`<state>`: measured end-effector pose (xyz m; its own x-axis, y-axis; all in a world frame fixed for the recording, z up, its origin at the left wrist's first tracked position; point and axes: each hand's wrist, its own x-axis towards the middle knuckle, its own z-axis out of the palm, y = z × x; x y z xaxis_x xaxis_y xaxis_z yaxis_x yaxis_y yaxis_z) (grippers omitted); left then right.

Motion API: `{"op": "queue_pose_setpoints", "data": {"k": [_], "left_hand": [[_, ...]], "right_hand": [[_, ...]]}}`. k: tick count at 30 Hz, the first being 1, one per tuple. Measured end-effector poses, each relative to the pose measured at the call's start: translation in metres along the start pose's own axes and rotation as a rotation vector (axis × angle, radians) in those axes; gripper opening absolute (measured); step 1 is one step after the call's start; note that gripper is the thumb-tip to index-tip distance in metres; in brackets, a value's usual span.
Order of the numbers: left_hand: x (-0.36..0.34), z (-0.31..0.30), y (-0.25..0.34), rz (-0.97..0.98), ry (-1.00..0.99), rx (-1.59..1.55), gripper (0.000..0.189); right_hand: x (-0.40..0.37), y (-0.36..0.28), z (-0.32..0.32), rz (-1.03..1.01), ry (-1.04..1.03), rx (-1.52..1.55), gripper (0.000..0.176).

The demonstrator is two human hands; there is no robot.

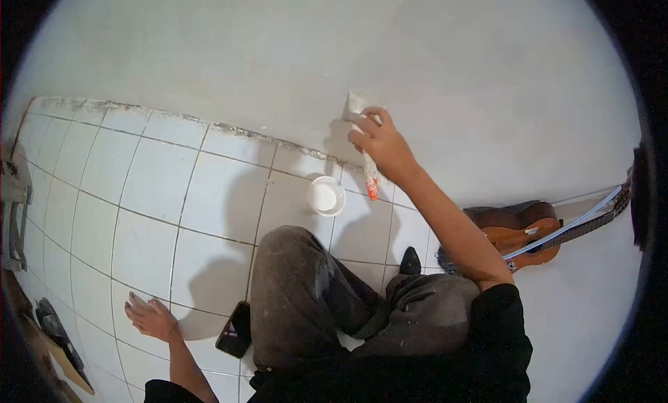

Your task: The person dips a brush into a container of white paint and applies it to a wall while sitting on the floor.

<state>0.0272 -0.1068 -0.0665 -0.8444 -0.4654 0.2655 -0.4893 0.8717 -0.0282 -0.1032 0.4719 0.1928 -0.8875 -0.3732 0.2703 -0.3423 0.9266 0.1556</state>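
Note:
My right hand [381,144] is closed round a paint-spattered brush [369,165] with a red-orange handle end. Its pale bristles touch the light wall [278,55], a little above the rough seam where wall meets tiles. Below and left of this hand, a white tub [326,196] with white contents stands on the tiled floor [216,215]. At the lower left, my left hand [151,318] rests on the tiles with its fingers spread and nothing held.
A dark phone [235,330] lies beside my bent knee [292,285]. At the right a brown guitar [518,232] leans by the wall, with a pale blue strip across it. Dark items [59,333] and a grey frame [14,208] are at the far left.

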Motion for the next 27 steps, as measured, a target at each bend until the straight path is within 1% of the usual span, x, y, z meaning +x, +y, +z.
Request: {"op": "queue_pose_setpoints", "data": {"k": [2,3,4,6,7,9,10,12,13,16,19,20,21,25,27], "left_hand": [[-0.001,0.0,0.0,0.004,0.003,-0.001,0.057],[-0.001,-0.001,0.0,0.012,0.006,0.001,0.057],[0.0,-0.002,-0.001,0.012,0.007,0.001,0.057],[0.0,-0.004,0.0,-0.002,-0.015,-0.042,0.056],[0.001,-0.005,0.001,-0.003,-0.017,-0.043,0.056],[0.002,-0.009,0.005,-0.077,-0.058,-0.067,0.055],[0.001,-0.01,0.005,-0.076,-0.063,-0.067,0.055],[0.002,-0.009,0.004,-0.024,-0.028,-0.053,0.055],[0.002,-0.007,0.002,-0.018,-0.029,-0.053,0.055],[0.001,-0.003,0.001,0.014,0.001,-0.069,0.055],[0.0,-0.007,0.003,0.041,0.029,-0.009,0.056],[-0.001,0.0,-0.001,0.023,0.04,-0.045,0.057],[-0.001,0.004,-0.004,0.004,0.051,-0.08,0.058],[0.002,0.004,-0.006,0.052,0.031,-0.041,0.059],[0.001,0.003,-0.005,0.026,0.039,-0.035,0.059]], "right_hand": [[-0.007,0.0,0.011,-0.005,-0.088,0.02,0.023],[-0.008,-0.003,0.007,0.016,-0.134,0.05,0.019],[-0.01,-0.007,0.003,0.016,-0.133,0.05,0.019],[-0.013,-0.011,-0.006,-0.074,-0.111,-0.019,0.019],[-0.013,-0.012,-0.013,-0.076,-0.112,-0.02,0.019],[-0.011,-0.012,-0.033,-0.132,-0.034,-0.103,0.017],[-0.011,-0.009,-0.042,-0.133,-0.038,-0.103,0.017],[-0.01,-0.001,-0.06,-0.191,0.141,-0.218,0.019],[-0.009,0.0,-0.068,-0.193,0.19,-0.262,0.017],[-0.013,0.011,-0.068,-0.133,0.205,-0.293,0.015],[-0.02,0.016,-0.053,-0.079,0.126,-0.254,0.014],[-0.021,0.019,-0.048,-0.055,0.084,-0.25,0.014],[-0.023,0.021,-0.046,-0.039,0.056,-0.217,0.018],[-0.019,0.023,-0.029,-0.038,0.072,-0.15,0.019],[-0.019,0.018,-0.02,-0.04,-0.041,-0.094,0.023]]}}
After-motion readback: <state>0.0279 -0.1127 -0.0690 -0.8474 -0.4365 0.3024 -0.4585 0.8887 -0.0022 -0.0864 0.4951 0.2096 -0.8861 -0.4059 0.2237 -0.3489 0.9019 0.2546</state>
